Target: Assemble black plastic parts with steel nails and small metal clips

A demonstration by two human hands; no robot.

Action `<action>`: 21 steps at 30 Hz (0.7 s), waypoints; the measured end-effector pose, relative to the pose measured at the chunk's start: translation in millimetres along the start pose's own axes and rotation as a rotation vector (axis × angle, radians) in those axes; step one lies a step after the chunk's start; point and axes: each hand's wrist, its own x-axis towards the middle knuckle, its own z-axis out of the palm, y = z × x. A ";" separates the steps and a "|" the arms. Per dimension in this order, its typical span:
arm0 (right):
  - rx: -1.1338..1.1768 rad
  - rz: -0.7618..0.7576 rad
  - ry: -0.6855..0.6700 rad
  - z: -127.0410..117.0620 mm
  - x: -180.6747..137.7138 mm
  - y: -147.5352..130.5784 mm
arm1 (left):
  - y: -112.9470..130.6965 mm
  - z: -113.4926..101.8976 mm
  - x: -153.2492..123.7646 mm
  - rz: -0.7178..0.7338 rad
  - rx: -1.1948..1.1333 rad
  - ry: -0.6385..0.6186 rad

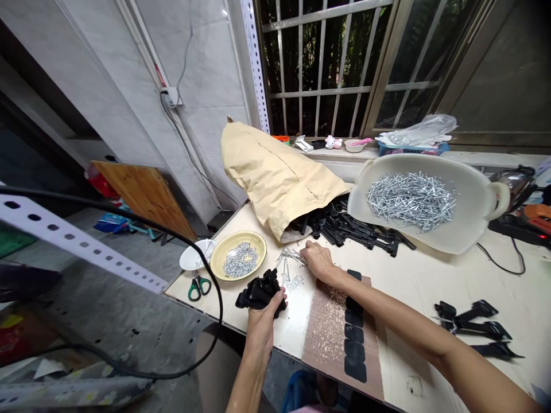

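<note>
My left hand [260, 326] is wrapped round a bundle of black plastic parts [257, 291], held above the near edge of the table. My right hand [319, 261] reaches across to a small heap of long metal pins [289, 256], its fingers drawn together on the ends of some of them. How many pins the fingertips hold is hidden. Just below that heap lies a scatter of tiny shiny metal pieces [293, 281]. A yellow dish [218, 248] left of the pins contains more small metal pieces.
Black parts [344, 226] spill from a large paper sack [279, 178]. A pale basin [467, 229] of metal pins stands behind right. Green-handled scissors [198, 288] and a white bowl [189, 259] are at left. Black pads [354, 334] line a brown board [322, 344]. A black cable [220, 310] loops across the front.
</note>
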 end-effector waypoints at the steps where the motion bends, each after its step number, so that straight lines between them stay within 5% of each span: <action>1: 0.005 -0.017 0.019 -4.7 -3.8 3.8 | -0.6 -2.4 1.8 0.026 0.024 0.004; 7: 0.150 -0.347 0.361 -45.6 -35.8 16.0 | -2.7 -6.4 12.9 0.163 0.174 -0.074; 11: 0.008 -0.479 0.417 -69.9 -45.0 12.2 | 0.9 -2.4 17.7 0.183 0.225 -0.092; 17: -0.195 -0.695 0.311 -86.9 -42.7 4.7 | 4.7 -2.7 20.6 0.195 0.322 -0.041; 21: -0.040 -0.806 0.120 -99.0 -35.7 3.4 | 4.4 0.0 19.5 0.183 0.348 -0.084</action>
